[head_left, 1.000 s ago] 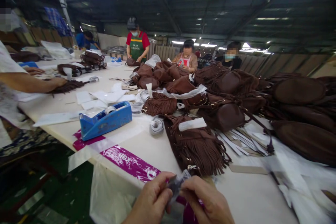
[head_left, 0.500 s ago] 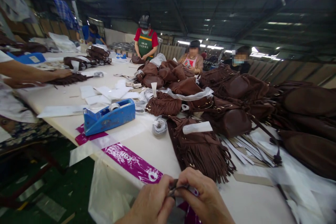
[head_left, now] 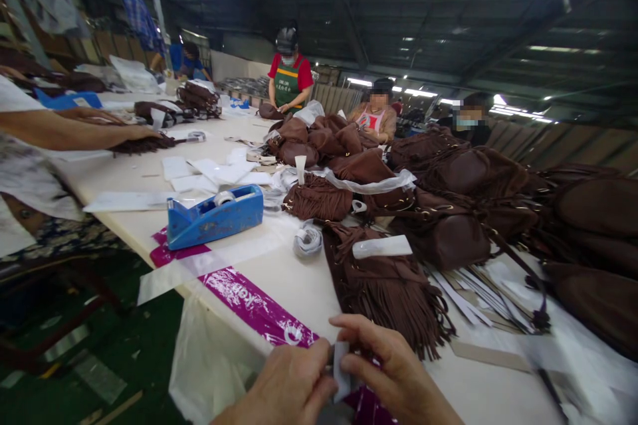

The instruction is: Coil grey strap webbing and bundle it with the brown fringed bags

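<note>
At the near table edge my left hand [head_left: 292, 382] is closed in a pinch, its thumb and fingers at a small pale grey strip [head_left: 341, 368]. My right hand [head_left: 386, 365] is curled around the other side of this strip, its thumb tip and fingers against it. What the strip is made of I cannot tell, and part of it is hidden by the fingers. Just beyond the hands lies a brown fringed bag [head_left: 386, 292] with a white paper band [head_left: 383, 247] on it. A purple printed strip [head_left: 254, 302] runs along the table edge beside my left hand.
A blue tape dispenser [head_left: 215, 218] stands left of centre, near a rolled pale strip [head_left: 308, 240]. Brown bags [head_left: 458, 239] are heaped at the right. White paper sheets [head_left: 219, 171] lie behind the dispenser. A co-worker's arm [head_left: 74, 131] reaches in from the left.
The pale strip between my hands now stands up and shows its flat face. My right fingers have spread further from my left hand. The view has shifted slightly left.
</note>
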Demonstrator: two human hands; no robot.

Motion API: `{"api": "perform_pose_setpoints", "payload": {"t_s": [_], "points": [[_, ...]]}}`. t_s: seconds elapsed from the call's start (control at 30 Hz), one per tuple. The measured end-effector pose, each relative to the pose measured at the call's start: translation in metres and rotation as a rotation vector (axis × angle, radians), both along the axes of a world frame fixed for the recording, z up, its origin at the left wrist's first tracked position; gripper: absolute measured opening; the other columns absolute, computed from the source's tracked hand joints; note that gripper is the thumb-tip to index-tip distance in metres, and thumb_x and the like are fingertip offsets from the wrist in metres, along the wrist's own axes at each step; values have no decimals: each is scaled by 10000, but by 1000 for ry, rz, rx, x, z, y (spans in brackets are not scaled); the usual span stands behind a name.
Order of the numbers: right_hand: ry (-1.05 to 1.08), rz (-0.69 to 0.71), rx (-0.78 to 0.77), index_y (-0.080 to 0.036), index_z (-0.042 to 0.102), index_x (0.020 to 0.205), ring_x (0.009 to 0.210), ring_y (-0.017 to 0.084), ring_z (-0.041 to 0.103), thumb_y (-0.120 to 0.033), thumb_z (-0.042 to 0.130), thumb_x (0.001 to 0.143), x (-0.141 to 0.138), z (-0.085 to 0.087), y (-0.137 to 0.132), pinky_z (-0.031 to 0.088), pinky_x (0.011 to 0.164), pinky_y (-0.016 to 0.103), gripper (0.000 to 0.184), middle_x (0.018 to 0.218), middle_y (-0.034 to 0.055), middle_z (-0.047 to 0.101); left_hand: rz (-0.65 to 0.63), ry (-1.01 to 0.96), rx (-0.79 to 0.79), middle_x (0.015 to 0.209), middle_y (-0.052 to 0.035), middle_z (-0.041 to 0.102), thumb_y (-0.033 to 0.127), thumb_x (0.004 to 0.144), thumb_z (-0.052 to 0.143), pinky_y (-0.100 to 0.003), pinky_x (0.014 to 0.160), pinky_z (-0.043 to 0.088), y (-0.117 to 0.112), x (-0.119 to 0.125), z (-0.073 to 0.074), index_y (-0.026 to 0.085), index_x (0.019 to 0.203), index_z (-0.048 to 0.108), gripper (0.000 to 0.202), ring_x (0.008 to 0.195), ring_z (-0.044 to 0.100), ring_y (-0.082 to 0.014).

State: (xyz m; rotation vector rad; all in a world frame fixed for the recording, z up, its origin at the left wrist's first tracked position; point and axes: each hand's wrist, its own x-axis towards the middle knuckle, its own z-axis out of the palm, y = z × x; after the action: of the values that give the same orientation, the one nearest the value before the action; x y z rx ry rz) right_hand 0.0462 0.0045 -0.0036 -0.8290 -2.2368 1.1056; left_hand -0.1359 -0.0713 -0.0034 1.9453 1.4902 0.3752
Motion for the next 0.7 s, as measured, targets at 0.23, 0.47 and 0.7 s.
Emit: {"api": "perform_pose_setpoints", "payload": {"t_s": [0.23, 0.47, 0.7], "points": [[-105, -19, -60, -227, 680, 998, 705, 125, 582, -85, 633, 720, -8, 5, 4, 439, 665, 211, 316, 775, -33, 656, -27, 7, 5, 972, -34, 673, 192, 875, 475, -283, 699, 383, 2, -5, 6, 211, 978, 510, 111, 854, 621, -215], [-82, 0, 237, -206, 556, 746, 683, 124, 546, -111, 516, 857, -15, 5, -3, 386, 620, 220, 151, 724, -22, 561, 15, -83, 5, 947, -39, 670, 232, 902, 421, -289, 702, 374, 2, -6, 6, 212, 969, 510, 113, 844, 608, -211], [28, 30, 282, -210, 533, 780, 670, 111, 528, -166, 462, 925, -18, 0, -6, 395, 607, 201, 167, 747, -17, 532, 105, -170, 12, 878, -7, 660, 216, 921, 389, -264, 664, 352, 3, -5, 3, 214, 880, 511, 129, 801, 602, -173]]}}
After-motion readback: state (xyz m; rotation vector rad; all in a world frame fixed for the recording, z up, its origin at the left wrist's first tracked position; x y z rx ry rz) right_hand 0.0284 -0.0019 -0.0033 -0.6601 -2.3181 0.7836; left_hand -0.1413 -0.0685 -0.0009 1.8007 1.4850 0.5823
